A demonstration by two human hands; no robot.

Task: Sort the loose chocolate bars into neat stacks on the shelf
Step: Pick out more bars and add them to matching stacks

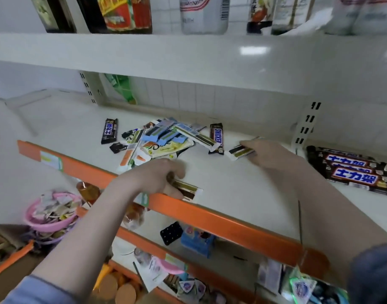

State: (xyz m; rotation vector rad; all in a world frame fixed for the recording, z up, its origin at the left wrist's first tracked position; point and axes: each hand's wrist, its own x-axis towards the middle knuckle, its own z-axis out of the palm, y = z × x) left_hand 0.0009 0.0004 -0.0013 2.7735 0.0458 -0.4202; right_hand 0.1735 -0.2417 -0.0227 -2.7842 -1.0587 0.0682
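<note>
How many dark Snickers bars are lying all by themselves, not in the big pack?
2. One Snickers bar lies left of the messy pile; another Snickers bar lies at the pile's right edge. More may hide under the pile.

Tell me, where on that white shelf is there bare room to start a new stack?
Bare shelf lies between the left hand, the right hand and the orange front rail. More lies left of the lone dark bar. The mixed pile is crowded, and stacked dark bars fill the right end.
</note>
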